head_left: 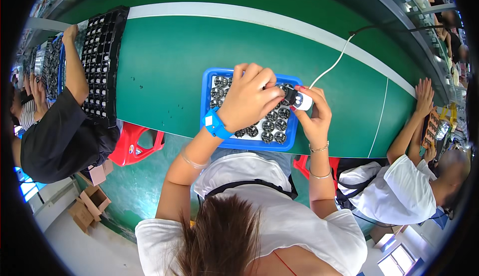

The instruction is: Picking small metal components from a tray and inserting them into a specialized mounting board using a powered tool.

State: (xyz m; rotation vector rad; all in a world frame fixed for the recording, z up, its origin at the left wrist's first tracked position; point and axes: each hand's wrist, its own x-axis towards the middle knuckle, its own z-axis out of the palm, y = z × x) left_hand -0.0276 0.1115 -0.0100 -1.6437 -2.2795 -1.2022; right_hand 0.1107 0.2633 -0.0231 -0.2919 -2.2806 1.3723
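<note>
A blue plastic tray (248, 145) lies before me, with small round black parts (268, 126) in rows on a white liner. Over its right side my right hand (318, 117) grips a small white device (302, 101) between thumb and fingers. A black piece (290, 95) sits at the device's left end. My left hand (252, 96), wearing a blue wristband (215, 124), is closed with thumb and fingertips at that black piece, covering part of the tray. Whatever else its fingertips hold is hidden.
A white cable (335, 63) runs from the device toward the far right. The green table (164, 66) has a white strip across it. Black compartment trays (100, 61) stand at left beside a co-worker in black. Another co-worker (399, 191) sits at right. Red stools (134, 143) flank me.
</note>
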